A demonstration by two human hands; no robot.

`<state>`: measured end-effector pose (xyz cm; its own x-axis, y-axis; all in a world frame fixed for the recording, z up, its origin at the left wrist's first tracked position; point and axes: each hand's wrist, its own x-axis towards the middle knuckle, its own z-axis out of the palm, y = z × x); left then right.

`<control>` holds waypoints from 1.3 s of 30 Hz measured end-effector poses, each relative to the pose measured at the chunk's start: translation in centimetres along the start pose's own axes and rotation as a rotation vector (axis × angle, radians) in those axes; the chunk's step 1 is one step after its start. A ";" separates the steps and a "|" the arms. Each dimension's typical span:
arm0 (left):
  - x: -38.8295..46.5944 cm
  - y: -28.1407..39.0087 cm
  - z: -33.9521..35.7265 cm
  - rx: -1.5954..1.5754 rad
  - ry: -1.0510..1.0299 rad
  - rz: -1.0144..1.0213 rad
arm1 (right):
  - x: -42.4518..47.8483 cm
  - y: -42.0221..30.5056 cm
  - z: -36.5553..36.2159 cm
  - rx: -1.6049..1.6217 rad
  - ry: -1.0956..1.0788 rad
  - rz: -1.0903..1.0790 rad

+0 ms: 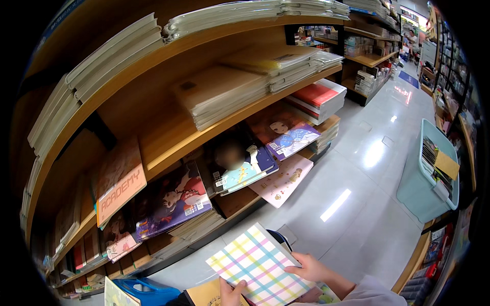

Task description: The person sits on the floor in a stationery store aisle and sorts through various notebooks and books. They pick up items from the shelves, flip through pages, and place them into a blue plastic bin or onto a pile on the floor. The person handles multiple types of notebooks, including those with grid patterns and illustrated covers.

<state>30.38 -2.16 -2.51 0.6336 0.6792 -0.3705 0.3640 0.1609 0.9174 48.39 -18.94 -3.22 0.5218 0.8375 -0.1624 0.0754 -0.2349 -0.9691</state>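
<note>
A notebook with a plaid cover in yellow, teal and pink [264,264] is held tilted in front of me. My right hand [312,267] grips its right edge, with the thumb on the cover. At the lower left edge, my left hand [231,293] holds it between thumb and fingers. A tan notebook with a printed drawing [208,293] lies partly under my left hand. To its left are a blue plastic item with a handle-like opening [153,288] and a pale patterned notebook or folder [116,292], both cut off by the picture's lower edge.
A wooden shelf unit [237,113] on the left carries stacked notebooks [229,93]. Illustrated books [176,202] and a pink patterned notebook [285,179] jut over the aisle. On the right stands a light-blue plastic bin [415,191] holding stationery. Grey tile floor [344,172] runs between.
</note>
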 end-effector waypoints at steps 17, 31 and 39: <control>11.5 35.1 -0.4 0.560 0.151 0.967 | -4.5 -0.5 1.8 -0.307 0.082 0.272; 25.3 40.7 -0.7 0.593 0.182 0.250 | -3.6 3.7 1.9 -0.217 -0.014 0.238; 25.2 40.0 -6.8 -0.169 0.014 0.399 | -3.6 3.8 1.7 -0.226 -0.001 0.239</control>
<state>56.27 26.21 25.88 0.6922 0.7215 0.0191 -0.0252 -0.0022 0.9997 45.41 -21.99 -6.64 0.5468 0.7458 -0.3806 0.1372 -0.5282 -0.8380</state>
